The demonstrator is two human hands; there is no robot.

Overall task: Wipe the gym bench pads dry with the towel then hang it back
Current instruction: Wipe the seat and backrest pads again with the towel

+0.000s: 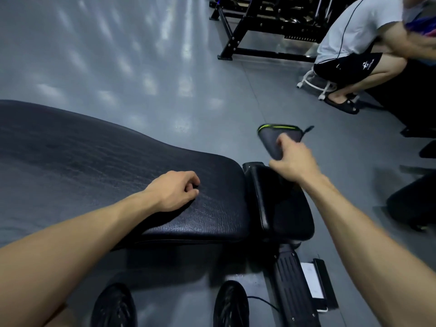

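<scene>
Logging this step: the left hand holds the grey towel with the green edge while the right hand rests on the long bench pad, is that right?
Hands swapped. The head view shows the right hand gripping the towel; the left hand rests on the long bench pad.

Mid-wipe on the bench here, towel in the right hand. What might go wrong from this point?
1. The right hand grips the towel out past the small seat pad, above the floor; if it drops there, it may pick up dirt.
2. The left hand rests on the long pad, so the patch under it may get skipped.
3. A cable trails by the shoes; a step sideways could snag it.
</scene>
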